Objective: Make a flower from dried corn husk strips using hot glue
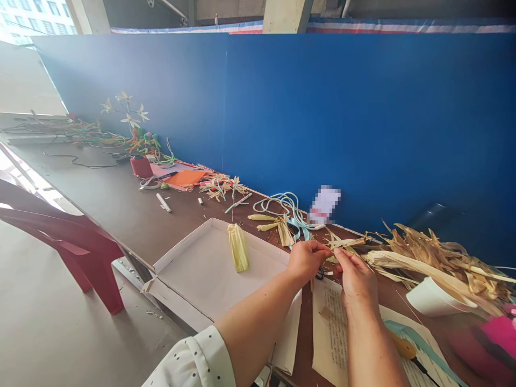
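Note:
My left hand (305, 262) and my right hand (358, 275) meet over the table, fingertips pinched close together. Between them is a small greenish-yellow piece, too small to name. Just below the fingers a dark looped object (320, 273) shows in part. Left of my hands, a pale green corn husk piece (238, 248) lies in the shallow white box lid (185, 274). Behind my left hand lie husk pieces (285, 232) and a light blue ribbon (298, 228). A heap of dry corn husks (437, 252) spreads to the right of my right hand.
A white cup (439, 297) lies tipped at right, near printed sheets (328, 328) and a yellow-handled tool (403, 346). Pale cord (278, 200), husk flowers (223, 186) and orange paper (186, 178) line the blue partition (363, 118). A red chair (80, 247) stands at left.

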The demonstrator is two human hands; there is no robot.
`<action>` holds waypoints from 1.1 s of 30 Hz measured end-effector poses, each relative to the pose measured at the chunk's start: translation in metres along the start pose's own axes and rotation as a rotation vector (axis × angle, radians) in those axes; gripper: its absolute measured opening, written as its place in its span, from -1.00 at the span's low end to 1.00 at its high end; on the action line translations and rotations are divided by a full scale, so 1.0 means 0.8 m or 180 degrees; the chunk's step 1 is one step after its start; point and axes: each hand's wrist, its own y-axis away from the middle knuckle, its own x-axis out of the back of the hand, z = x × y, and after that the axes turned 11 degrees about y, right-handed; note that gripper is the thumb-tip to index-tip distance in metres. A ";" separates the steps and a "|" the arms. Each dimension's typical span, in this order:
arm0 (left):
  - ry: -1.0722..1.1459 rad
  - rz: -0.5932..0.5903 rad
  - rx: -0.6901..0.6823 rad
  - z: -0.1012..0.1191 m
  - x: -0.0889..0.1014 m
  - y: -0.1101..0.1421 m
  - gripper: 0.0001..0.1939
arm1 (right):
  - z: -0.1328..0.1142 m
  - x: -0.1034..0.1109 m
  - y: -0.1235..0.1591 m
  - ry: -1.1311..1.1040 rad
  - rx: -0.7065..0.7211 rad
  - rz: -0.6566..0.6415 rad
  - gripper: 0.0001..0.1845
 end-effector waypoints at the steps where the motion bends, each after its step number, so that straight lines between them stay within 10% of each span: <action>1: -0.0019 0.0003 -0.0007 -0.001 0.000 -0.001 -0.83 | -0.001 0.000 0.000 -0.0014 -0.0009 -0.0016 -0.51; 33: -0.0154 0.0174 0.0011 0.007 0.001 0.006 -0.86 | 0.001 -0.002 0.005 -0.0085 0.0023 -0.0228 -0.59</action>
